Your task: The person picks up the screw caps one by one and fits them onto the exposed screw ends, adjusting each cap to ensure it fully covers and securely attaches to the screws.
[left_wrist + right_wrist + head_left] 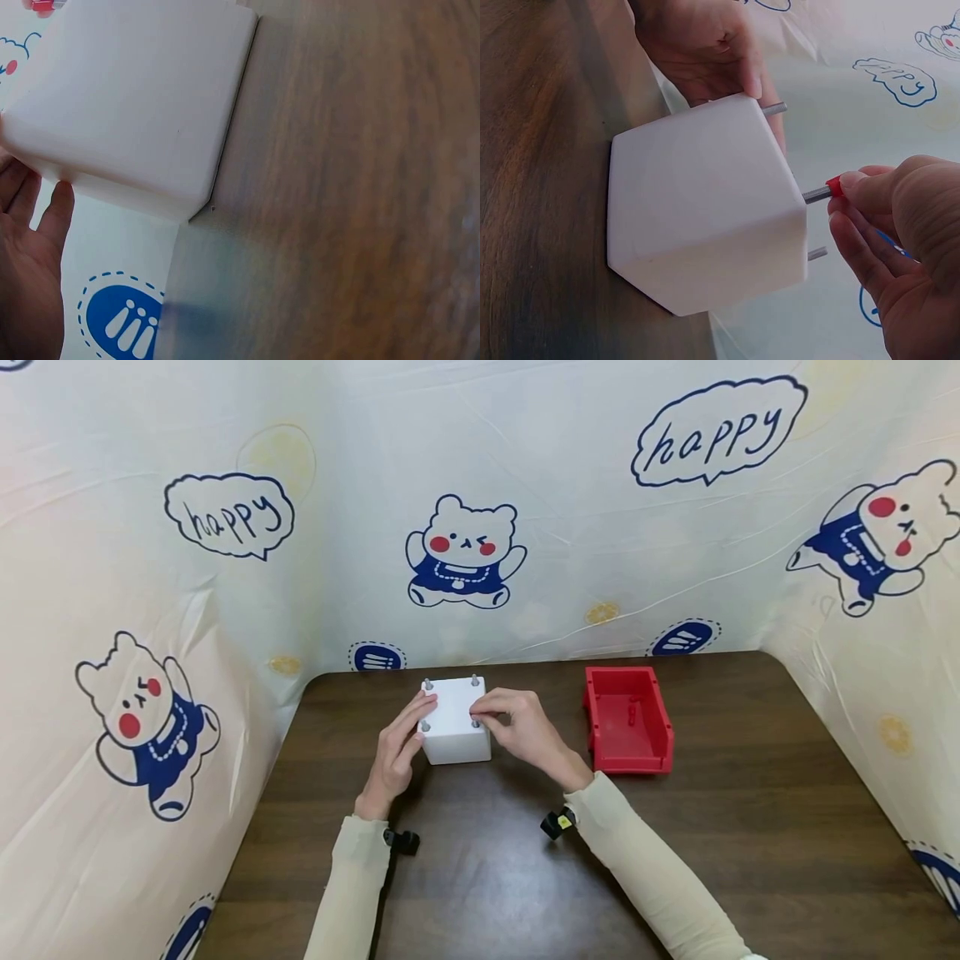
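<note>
A white block (454, 747) stands on the table with several grey threaded bolts (774, 109) sticking up from its top corners. My right hand (527, 728) is at the near right corner. In the right wrist view its thumb and fingertips pinch a small red nut (835, 186) at the tip of the bolt (817, 196) there. Along the block's left side, my left hand (394, 753) rests with its fingers extended. The left wrist view shows these fingertips (61, 196) touching the block's side; part of that hand is out of frame.
A red open-fronted bin (664, 732) stands to the right of the block, with small red pieces (632, 712) on its floor. The brown wooden table (480, 877) ends at a printed cloth (570, 543) behind and at both sides.
</note>
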{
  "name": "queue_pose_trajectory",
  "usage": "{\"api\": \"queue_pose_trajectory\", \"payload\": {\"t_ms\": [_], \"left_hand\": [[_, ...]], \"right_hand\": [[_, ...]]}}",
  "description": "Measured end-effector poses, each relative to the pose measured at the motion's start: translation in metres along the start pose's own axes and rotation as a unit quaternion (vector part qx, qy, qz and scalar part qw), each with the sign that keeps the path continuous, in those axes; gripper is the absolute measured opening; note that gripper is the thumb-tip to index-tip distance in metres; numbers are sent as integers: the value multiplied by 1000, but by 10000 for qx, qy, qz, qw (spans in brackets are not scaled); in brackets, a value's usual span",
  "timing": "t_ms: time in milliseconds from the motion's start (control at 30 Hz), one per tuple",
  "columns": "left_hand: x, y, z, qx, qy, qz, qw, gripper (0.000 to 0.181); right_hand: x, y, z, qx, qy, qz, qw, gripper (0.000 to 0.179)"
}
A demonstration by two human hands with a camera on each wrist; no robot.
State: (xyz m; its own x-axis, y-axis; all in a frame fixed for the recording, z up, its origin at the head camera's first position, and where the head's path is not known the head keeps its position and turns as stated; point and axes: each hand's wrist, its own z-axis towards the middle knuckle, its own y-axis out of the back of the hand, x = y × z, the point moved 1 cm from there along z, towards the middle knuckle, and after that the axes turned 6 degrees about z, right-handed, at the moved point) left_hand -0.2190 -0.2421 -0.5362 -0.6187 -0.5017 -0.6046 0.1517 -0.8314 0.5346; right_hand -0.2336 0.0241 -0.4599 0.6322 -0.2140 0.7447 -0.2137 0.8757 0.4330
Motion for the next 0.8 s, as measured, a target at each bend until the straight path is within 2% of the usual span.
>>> {"api": "queue_pose_trajectory", "payload": {"t_ms": [800], "left_hand": [[0,1,0,106,176,50,9998,48]], "right_hand": [[-8,-3,-5,34,-5,45,10000,20]]}}
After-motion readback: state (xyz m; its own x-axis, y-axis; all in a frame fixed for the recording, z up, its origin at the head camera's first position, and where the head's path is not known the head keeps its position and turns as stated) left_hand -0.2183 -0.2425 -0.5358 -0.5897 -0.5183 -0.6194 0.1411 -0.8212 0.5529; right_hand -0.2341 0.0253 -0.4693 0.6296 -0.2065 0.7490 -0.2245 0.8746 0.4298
